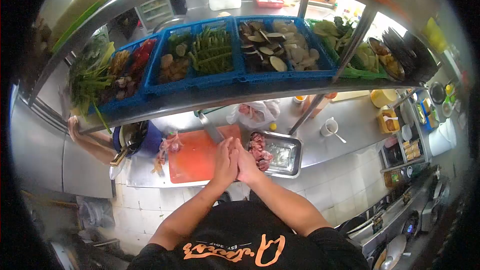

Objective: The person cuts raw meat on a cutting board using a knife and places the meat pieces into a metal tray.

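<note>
My left hand (227,159) and my right hand (244,161) are pressed together, palms facing and fingers stretched out, over the right edge of a red cutting board (192,157). Nothing shows between them. Just beyond the fingertips lies a cleaver (212,129) with its blade on the board. Close by on the right, a metal tray (285,155) holds chunks of raw meat (259,152) along its left side. Pale scraps of meat or skin (171,143) lie at the board's left edge.
A plastic bag of meat (255,112) sits behind the board, a blue bucket (150,137) to its left, a white cup with a spoon (329,127) at right. Overhead, a shelf (200,99) bears blue baskets (195,79) of vegetables. What looks like another person's arm (92,142) shows at far left.
</note>
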`<state>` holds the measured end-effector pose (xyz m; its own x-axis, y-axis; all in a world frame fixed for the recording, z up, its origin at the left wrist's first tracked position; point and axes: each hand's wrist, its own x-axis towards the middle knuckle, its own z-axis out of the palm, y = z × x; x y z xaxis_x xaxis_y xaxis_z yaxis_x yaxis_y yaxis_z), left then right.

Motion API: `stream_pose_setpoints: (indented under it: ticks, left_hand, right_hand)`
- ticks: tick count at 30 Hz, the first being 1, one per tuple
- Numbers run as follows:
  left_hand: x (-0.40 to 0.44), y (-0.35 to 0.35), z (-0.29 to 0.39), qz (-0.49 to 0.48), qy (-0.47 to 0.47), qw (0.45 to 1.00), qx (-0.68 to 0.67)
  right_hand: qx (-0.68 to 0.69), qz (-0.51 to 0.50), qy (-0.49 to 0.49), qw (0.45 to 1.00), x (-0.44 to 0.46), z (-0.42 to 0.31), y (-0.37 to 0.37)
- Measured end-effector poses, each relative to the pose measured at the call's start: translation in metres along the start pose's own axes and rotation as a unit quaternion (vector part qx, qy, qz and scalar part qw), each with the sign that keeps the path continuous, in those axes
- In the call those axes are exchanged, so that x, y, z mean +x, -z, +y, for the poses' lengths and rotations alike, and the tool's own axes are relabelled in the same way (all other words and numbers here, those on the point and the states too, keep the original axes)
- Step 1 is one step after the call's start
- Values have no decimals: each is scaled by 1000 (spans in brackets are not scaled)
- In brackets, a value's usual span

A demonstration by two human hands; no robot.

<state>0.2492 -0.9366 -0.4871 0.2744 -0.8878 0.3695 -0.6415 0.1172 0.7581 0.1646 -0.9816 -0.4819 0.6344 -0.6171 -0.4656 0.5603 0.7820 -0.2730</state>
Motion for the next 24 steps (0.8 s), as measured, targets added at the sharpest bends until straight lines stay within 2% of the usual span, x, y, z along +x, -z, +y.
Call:
stream_pose_setpoints:
  ticks: [2,5,6,8,10,13,14,15,17,20,21,22,23,24]
  left_hand:
    - [-11,-18,-4,8,-2,997,-79]
    - [-18,-20,-23,-4,84,991,-100]
    - [-22,-17,-35,5,146,978,-150]
    - [-28,6,-34,6,185,975,-123]
    - [-33,21,-40,19,215,972,-97]
    - [-48,41,-52,39,240,969,-47]
    - [-50,48,-53,38,236,971,-27]
    - [-51,53,-55,39,231,972,-8]
    - [-50,60,-73,73,257,963,-42]
    - [-47,80,-103,91,267,958,-45]
    - [-38,88,-104,87,249,965,-7]
    - [-32,97,-107,89,234,967,34]
    - [-26,110,-115,89,224,968,77]
    - [-21,123,-136,100,165,976,101]
  right_hand:
    - [-51,-6,1,999,0,-20,23]
    - [-162,-63,10,985,0,-82,93]
    - [-299,26,85,950,-10,-100,92]
    - [-512,135,214,821,-23,-132,77]
    - [-655,173,322,662,-25,-151,70]
    - [-776,57,403,481,-1,-140,105]
    - [-763,39,266,588,-2,-140,102]
    - [-762,68,263,588,-1,-141,104]
    - [-759,124,257,585,4,-144,109]
    - [-788,48,250,561,-4,-142,116]
    - [-791,68,292,533,11,-138,135]
    - [-831,122,217,497,-7,-141,98]
    - [-787,136,312,515,-10,-136,87]
    - [-782,128,388,470,-2,-128,80]
